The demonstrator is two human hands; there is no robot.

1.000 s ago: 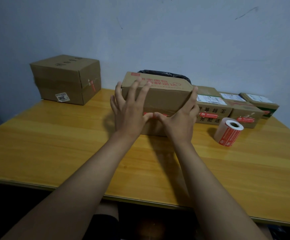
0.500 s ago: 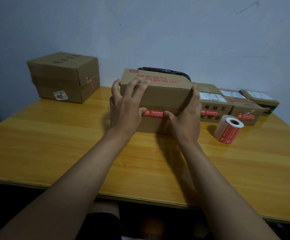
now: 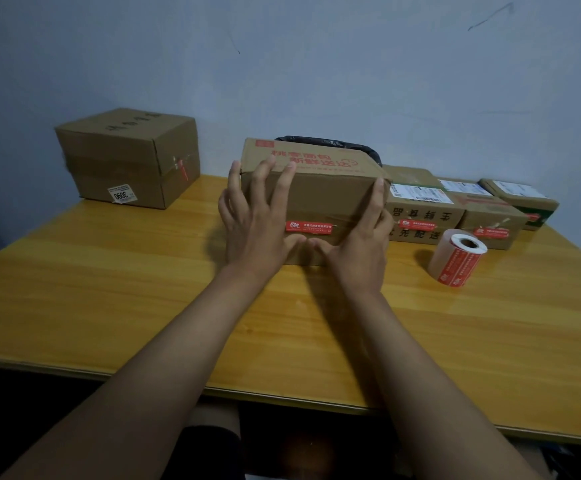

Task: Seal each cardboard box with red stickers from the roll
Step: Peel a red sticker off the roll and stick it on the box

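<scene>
On the table, my left hand [image 3: 254, 233] and right hand [image 3: 362, 244] press flat, fingers open, against the cardboard box [image 3: 320, 188]; it seems light and stiff, best held by its ends.

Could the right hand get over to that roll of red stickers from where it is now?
Probably yes. The right hand rests on the middle box, and the sticker roll lies to its right on the table with only bare tabletop between them.

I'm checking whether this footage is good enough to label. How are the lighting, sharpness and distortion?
Head view: dim, even light with a bluish wall; soft shadows under both hands on the table. The red sticker on the middle box is visible, but its small print is too soft to read. Wide-angle lens bends the table's near edge; no glare.
</scene>
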